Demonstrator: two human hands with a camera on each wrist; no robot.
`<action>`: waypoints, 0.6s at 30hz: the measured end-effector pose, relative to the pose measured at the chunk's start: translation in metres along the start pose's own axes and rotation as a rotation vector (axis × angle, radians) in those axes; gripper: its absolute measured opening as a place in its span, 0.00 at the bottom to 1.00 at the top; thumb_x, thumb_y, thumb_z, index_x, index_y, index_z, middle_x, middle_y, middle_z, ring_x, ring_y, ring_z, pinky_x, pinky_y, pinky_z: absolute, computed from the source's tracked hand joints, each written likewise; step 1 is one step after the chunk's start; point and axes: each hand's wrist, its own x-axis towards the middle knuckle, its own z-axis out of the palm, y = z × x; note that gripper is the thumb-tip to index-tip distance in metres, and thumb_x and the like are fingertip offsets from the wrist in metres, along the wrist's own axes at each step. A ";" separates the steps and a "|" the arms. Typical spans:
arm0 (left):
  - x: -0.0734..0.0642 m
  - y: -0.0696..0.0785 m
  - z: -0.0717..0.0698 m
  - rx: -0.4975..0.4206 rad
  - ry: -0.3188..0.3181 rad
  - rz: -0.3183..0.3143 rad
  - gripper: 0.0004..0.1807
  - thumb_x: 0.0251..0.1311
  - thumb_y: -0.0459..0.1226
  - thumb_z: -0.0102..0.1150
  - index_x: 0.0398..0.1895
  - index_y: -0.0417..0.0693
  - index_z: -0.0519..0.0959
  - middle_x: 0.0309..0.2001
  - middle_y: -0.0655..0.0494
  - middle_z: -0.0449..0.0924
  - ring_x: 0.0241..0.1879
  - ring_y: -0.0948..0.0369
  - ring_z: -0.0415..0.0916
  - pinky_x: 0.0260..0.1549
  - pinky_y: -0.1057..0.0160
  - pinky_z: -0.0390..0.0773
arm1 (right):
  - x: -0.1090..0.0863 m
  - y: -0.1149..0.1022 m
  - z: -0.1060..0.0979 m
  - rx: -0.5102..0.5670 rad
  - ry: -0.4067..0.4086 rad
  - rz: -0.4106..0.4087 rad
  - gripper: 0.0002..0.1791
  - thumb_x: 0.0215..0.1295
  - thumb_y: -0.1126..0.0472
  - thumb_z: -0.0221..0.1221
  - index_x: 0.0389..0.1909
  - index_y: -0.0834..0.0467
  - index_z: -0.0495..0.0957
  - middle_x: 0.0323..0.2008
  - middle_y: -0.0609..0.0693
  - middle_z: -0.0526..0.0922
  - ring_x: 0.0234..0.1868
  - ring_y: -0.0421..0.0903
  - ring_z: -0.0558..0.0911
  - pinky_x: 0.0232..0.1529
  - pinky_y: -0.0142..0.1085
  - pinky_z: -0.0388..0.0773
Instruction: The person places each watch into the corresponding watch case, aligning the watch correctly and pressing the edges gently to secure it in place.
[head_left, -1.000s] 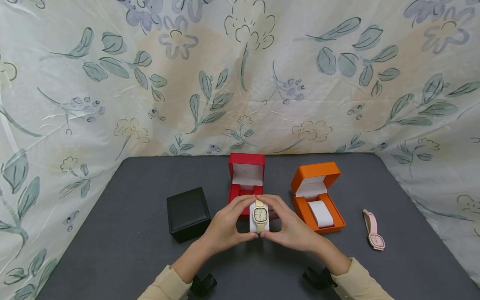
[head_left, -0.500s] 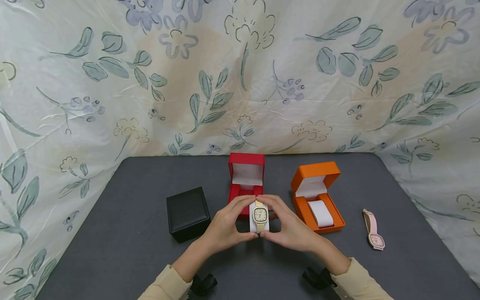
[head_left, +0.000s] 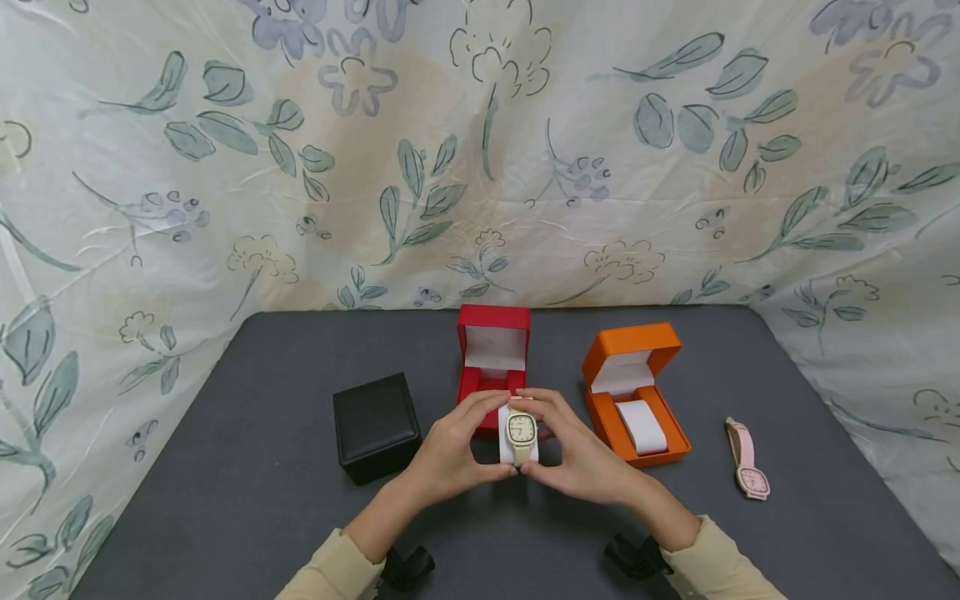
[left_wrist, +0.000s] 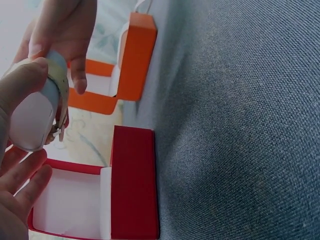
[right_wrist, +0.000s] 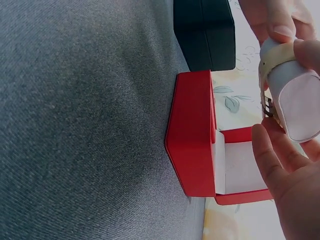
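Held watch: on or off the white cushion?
On: the watch has its strap around the white cushion, visible in both wrist views.

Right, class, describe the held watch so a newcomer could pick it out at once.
On the grey table, find the open red box. Just in front, the left hand and right hand hold a white cushion with the watch wrapped round it. Its strap is cream; the other watch, lying right of the orange box, is pink.

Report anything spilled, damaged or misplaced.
Unlike the cream-strapped wristwatch on its white pillow, the pink wristwatch lies loose on the dark grey table, near an open orange box whose white cushion is bare, so the watch looks left out. No spill or damage shows.
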 end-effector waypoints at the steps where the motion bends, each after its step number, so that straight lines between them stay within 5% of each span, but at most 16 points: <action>1: 0.000 0.000 0.000 0.001 0.001 -0.001 0.46 0.37 0.44 0.75 0.63 0.48 0.64 0.60 0.59 0.67 0.54 0.65 0.69 0.50 0.62 0.74 | 0.000 0.000 0.000 -0.001 -0.001 0.000 0.42 0.51 0.63 0.66 0.66 0.52 0.57 0.65 0.55 0.56 0.57 0.43 0.64 0.45 0.36 0.77; 18: 0.001 -0.001 -0.005 -0.004 -0.020 -0.033 0.45 0.38 0.45 0.74 0.63 0.49 0.65 0.60 0.59 0.66 0.55 0.65 0.67 0.52 0.63 0.73 | 0.001 0.000 -0.005 -0.065 -0.009 0.063 0.51 0.49 0.57 0.69 0.71 0.50 0.48 0.66 0.49 0.56 0.55 0.42 0.67 0.47 0.39 0.77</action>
